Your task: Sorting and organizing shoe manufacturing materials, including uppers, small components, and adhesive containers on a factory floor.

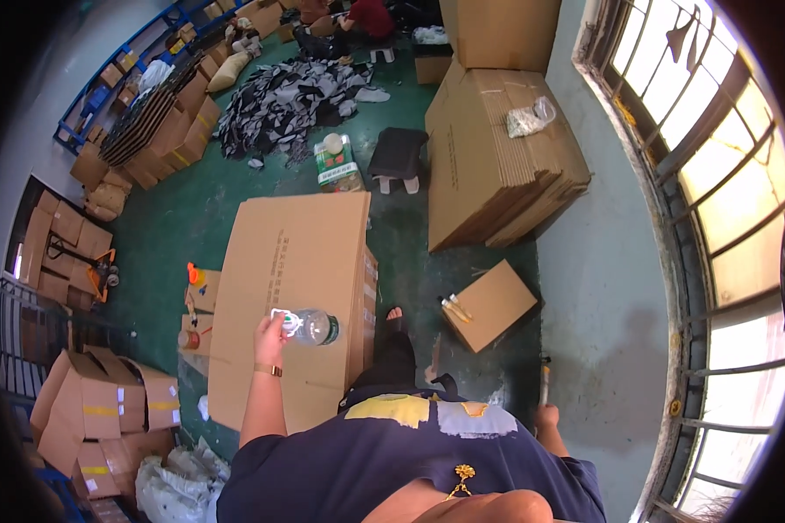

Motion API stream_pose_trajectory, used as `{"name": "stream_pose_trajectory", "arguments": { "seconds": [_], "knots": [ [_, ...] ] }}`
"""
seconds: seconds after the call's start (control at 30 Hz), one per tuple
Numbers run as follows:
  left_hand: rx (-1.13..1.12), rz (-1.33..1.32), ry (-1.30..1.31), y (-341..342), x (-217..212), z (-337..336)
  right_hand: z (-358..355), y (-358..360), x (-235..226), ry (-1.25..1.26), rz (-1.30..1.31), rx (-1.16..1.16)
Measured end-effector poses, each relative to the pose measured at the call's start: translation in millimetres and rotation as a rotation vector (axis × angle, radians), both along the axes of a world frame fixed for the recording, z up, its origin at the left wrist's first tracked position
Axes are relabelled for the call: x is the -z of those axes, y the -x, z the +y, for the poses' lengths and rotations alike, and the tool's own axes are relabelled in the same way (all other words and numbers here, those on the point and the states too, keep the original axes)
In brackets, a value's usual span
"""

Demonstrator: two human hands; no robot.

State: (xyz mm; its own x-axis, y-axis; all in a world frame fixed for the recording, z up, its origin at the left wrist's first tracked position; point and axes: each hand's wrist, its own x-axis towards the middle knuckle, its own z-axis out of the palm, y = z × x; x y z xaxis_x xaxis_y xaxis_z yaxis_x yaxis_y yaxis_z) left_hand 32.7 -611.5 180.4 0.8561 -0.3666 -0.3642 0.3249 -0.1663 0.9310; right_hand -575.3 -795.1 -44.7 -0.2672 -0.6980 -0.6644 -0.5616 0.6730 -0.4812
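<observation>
Green flooring carried stacks of flattened cardboard [292, 288], with one stack directly in front of the standing person. Left hand [270, 336] was raised at the end of an extended forearm, fingers closed around a clear plastic bottle [312, 327] held sideways over the stack. Risk: a loose grip would likely drop the bottle onto the cardboard. Right hand [545, 417] hung low at the side, closed on a thin stick-like tool [544, 379]; its swing could catch the leg.
</observation>
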Motion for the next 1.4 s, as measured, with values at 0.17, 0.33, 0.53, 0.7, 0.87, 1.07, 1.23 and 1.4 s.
{"name": "stream_pose_trajectory", "arguments": {
  "seconds": [0.17, 0.33, 0.53, 0.7, 0.87, 1.07, 1.23, 1.4],
  "knots": [
    [0.238, 0.025, -0.067, -71.3, 23.5, -83.0, -51.1, -59.7, -12.1, 0.098, -0.163, 0.712],
    [0.554, -0.021, -0.055, -120.6, 31.9, -144.4, -141.2, -186.8, -108.3, 0.345, -0.344, 0.489],
    [0.607, 0.185, 0.003, -147.7, 44.8, -200.6, -198.2, -258.1, -157.1, 0.377, -0.371, 0.445],
    [0.549, 0.259, 0.063, -162.7, 48.1, -232.4, -218.6, -261.7, -153.3, 0.389, -0.321, 0.47],
    [0.518, 0.382, 0.055, -174.2, 57.9, -268.2, -265.6, -270.1, -147.6, 0.375, -0.205, 0.513],
    [0.419, 0.533, 0.015, -178.0, 81.0, -323.3, -378.5, -299.9, -128.8, 0.59, -0.086, 0.287],
    [0.378, 0.622, -0.2, -167.2, 130.5, -391.3, -499.3, -321.0, -117.5, 0.643, 0.299, 0.09],
    [0.287, 0.689, -0.5, -163.9, 213.8, -460.5, -608.3, -310.8, -81.9, 0.738, 0.513, -0.053]
  ]
}}
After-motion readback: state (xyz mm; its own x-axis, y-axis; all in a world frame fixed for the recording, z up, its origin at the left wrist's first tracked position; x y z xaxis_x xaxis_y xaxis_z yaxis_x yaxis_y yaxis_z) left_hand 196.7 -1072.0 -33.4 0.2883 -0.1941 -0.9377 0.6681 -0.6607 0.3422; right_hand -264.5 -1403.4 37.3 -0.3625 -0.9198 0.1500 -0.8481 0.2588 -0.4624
